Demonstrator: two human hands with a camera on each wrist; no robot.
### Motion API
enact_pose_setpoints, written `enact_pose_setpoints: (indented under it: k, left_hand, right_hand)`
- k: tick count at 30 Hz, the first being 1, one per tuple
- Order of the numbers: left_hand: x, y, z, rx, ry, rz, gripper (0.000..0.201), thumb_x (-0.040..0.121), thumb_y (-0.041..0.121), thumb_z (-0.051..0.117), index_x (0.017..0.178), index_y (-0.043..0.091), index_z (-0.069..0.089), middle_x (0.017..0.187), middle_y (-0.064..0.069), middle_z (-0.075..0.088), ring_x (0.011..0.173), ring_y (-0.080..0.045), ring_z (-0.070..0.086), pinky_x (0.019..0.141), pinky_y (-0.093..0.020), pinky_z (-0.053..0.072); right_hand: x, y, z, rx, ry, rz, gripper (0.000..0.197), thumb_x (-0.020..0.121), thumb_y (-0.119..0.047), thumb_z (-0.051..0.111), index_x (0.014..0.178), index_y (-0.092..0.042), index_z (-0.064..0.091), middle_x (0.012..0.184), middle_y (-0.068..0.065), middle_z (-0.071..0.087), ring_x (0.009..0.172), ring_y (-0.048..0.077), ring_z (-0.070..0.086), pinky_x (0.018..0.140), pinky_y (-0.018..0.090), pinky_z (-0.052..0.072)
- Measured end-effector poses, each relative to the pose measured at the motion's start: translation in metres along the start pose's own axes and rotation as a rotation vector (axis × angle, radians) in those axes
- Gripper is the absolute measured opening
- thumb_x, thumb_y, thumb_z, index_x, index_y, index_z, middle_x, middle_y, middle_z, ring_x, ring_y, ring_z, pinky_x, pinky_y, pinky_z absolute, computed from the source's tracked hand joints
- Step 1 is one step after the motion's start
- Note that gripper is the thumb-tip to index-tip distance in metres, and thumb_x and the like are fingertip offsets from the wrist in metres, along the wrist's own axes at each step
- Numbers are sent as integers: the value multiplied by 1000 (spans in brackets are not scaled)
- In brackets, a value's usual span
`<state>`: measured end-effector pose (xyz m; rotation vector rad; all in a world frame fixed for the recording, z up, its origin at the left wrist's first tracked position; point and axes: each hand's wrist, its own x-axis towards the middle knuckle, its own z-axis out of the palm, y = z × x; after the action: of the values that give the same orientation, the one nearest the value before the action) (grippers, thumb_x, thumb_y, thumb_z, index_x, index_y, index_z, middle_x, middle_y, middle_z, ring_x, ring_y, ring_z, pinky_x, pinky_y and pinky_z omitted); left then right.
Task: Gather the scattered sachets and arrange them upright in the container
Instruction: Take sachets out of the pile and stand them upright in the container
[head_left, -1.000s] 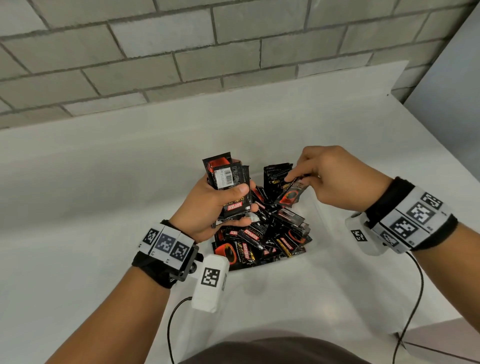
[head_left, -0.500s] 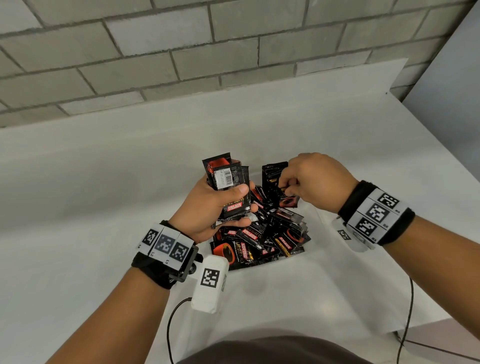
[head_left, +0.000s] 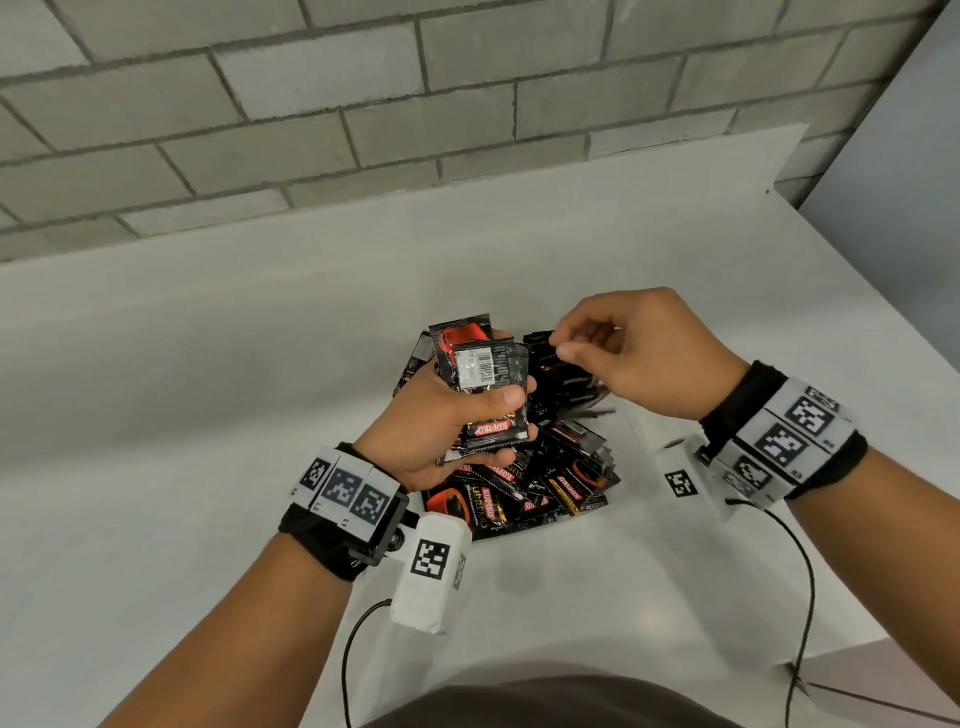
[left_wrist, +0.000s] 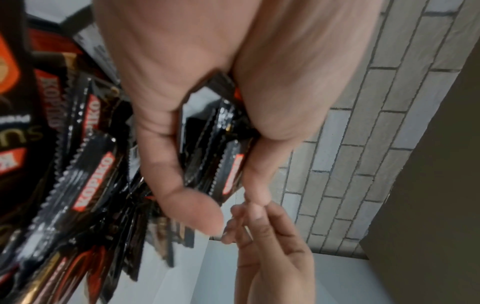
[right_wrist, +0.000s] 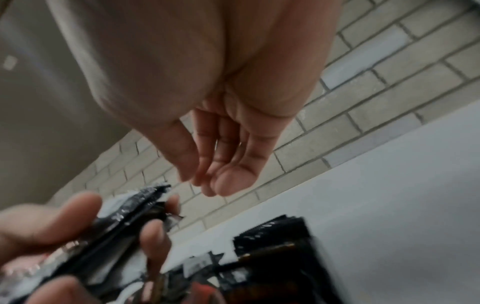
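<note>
My left hand (head_left: 501, 423) grips a bundle of black and red sachets (head_left: 485, 364), held upright above the pile of loose sachets (head_left: 545, 483) on the white table. The left wrist view shows the thumb and fingers (left_wrist: 166, 164) curled round the bundle (left_wrist: 228, 160). My right hand (head_left: 563, 347) hovers just right of the bundle's top. Its fingers (right_wrist: 228, 183) are loosely bent and hold nothing. The pile seems to lie in a clear container, whose walls I can barely make out.
A white table (head_left: 208, 415) runs back to a grey brick wall (head_left: 363, 130). Its right edge (head_left: 883, 332) drops off beside a grey panel. Cables (head_left: 805, 597) trail from both wrist cameras across the table's front.
A second ago my right hand pinched one sachet over the pile. It moved left to the bundle and now hangs raised and empty. The left hand has stayed put.
</note>
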<state>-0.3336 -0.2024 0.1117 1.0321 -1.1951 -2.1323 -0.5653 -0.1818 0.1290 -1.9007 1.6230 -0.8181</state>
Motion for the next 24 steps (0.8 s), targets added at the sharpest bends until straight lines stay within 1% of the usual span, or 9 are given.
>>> enact_pose_setpoints:
  k: [2, 6, 8, 10, 14, 17, 20, 22, 24]
  left_hand:
    - [0, -1, 4, 17, -37, -14, 49, 84, 10, 73, 131, 7, 59, 114, -12, 72, 86, -34, 73, 53, -31, 59]
    - [-1, -1, 12, 29, -97, -27, 41, 84, 9, 77, 122, 10, 65, 105, -12, 71, 82, -33, 73, 51, -31, 58]
    - [-2, 0, 13, 7, -84, -30, 36, 83, 11, 78, 117, 13, 68, 101, -12, 71, 81, -30, 73, 51, -31, 59]
    - [-4, 1, 12, -45, -67, -30, 34, 83, 15, 77, 117, 14, 70, 103, -16, 72, 83, -32, 73, 53, -34, 60]
    - [-8, 5, 8, -143, -50, -42, 40, 91, 12, 64, 129, 3, 61, 105, -25, 72, 80, -34, 74, 55, -37, 62]
    - [-9, 5, 7, -142, -10, -34, 41, 92, 10, 61, 131, -1, 58, 107, -26, 71, 82, -37, 75, 57, -39, 62]
    - [-9, 3, 7, -176, 44, -43, 41, 96, 10, 60, 135, -2, 55, 110, -26, 70, 86, -39, 75, 60, -41, 63]
    - [-8, 3, 8, -211, 55, -33, 36, 98, 13, 59, 132, 0, 57, 110, -25, 71, 89, -40, 74, 63, -42, 64]
    - [-8, 5, 11, -248, 56, -15, 27, 100, 15, 56, 124, 4, 63, 108, -22, 73, 89, -38, 75, 66, -41, 64]
  right_hand:
    - [-4, -15, 1, 139, 33, 9, 8, 89, -22, 75, 96, -21, 75, 85, -2, 72, 79, 14, 65, 75, 27, 55]
    - [-5, -25, 4, 212, -84, 39, 35, 75, -31, 87, 106, -25, 73, 87, 1, 69, 74, 17, 64, 71, 24, 54]
    - [-3, -23, 4, 195, -101, 57, 30, 74, -27, 88, 101, -24, 75, 85, 0, 71, 73, 17, 64, 70, 25, 54]
    - [-3, -19, 2, 226, -75, 86, 20, 80, -21, 84, 97, -21, 74, 83, 0, 73, 72, 20, 68, 71, 33, 59]
    - [-5, -18, -1, 240, -24, 119, 13, 87, -13, 76, 94, -17, 67, 82, 2, 76, 67, 23, 73, 67, 43, 62]
    - [-7, -19, -5, 248, 164, 119, 12, 87, -15, 77, 92, -17, 66, 83, -3, 73, 62, 24, 72, 60, 43, 60]
    - [-10, -25, -5, 290, 432, -28, 10, 87, -14, 77, 89, -16, 68, 81, -6, 71, 66, 24, 70, 63, 46, 59]
    - [-14, -27, 2, 207, 353, -178, 7, 84, -11, 78, 87, -14, 72, 85, -3, 71, 74, 22, 69, 70, 45, 58]
    - [-20, -23, 17, 44, 133, -283, 10, 81, -5, 78, 87, -13, 76, 92, -1, 68, 82, 17, 67, 76, 39, 55]
